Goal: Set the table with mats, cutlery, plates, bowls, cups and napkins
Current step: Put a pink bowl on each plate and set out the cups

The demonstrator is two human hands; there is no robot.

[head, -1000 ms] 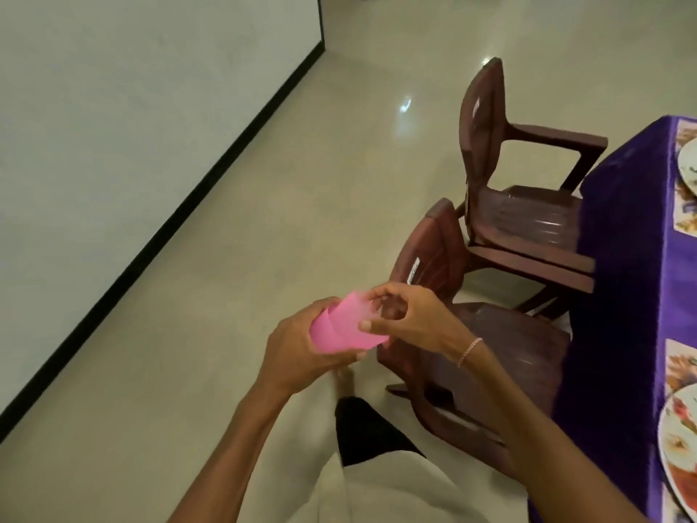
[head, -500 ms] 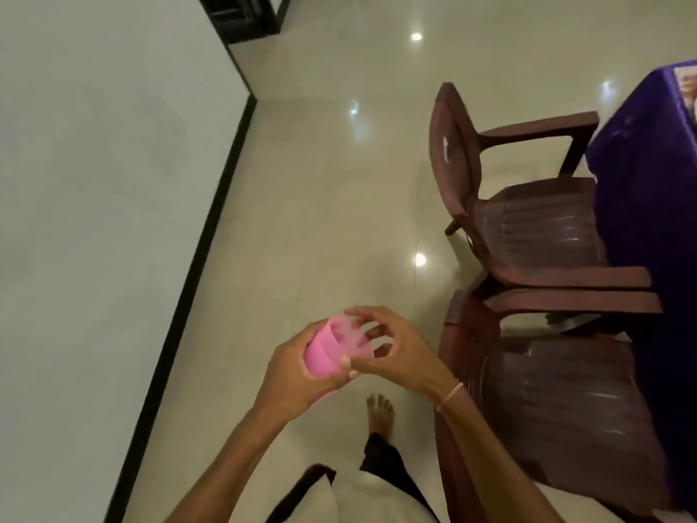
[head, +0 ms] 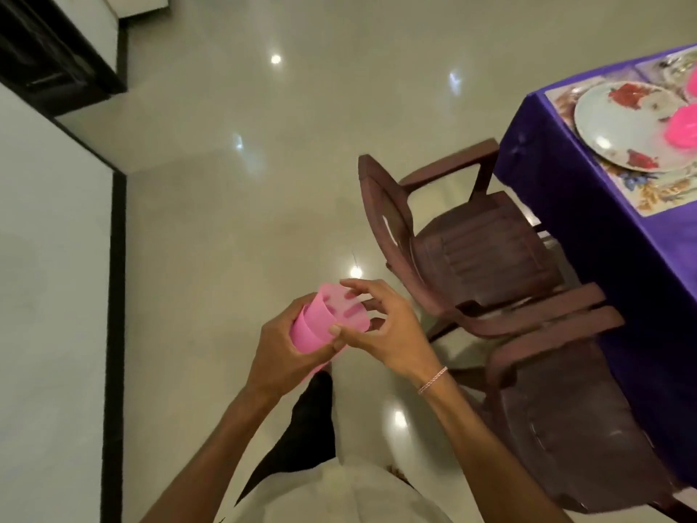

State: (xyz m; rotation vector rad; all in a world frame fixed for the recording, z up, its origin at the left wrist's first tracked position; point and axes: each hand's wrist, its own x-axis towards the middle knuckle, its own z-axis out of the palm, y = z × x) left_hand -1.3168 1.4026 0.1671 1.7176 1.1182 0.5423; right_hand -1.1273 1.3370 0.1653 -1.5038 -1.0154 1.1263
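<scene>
I hold nested pink plastic cups (head: 320, 322) in front of me, above the floor. My left hand (head: 286, 352) wraps around the lower cups. My right hand (head: 384, 330) grips the rim of the top cup, fingers reaching inside it. At the upper right stands the table with a purple cloth (head: 588, 220). On it lies a floral mat (head: 656, 190) with a white flowered plate (head: 626, 126), and a pink bowl (head: 684, 126) rests on the plate at the frame edge.
Two brown plastic armchairs (head: 475, 251) (head: 565, 420) stand pushed up to the table's left side, between me and it. A white wall with black skirting (head: 113, 296) runs along the left. Glossy beige floor (head: 241, 205) stretches ahead. Dark furniture (head: 41, 50) fills the top left corner.
The view has swung right, bringing the table's plate, mat and pink bowl into sight. My hands stay on the cups, and the right fingers have shifted at the top cup's rim.
</scene>
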